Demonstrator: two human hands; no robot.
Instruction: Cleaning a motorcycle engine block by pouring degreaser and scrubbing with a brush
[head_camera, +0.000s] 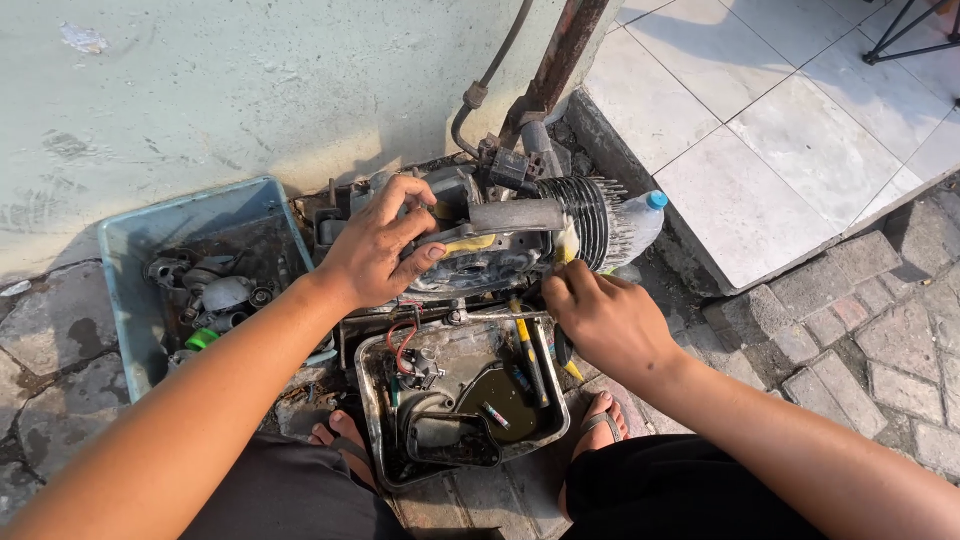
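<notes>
Wall (200, 90) and blue bin (130, 260) hem the engine (520, 235).

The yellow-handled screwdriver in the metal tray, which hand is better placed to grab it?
Right. The right hand sits just above the yellow-handled screwdriver, while the left hand grips the engine.
</notes>
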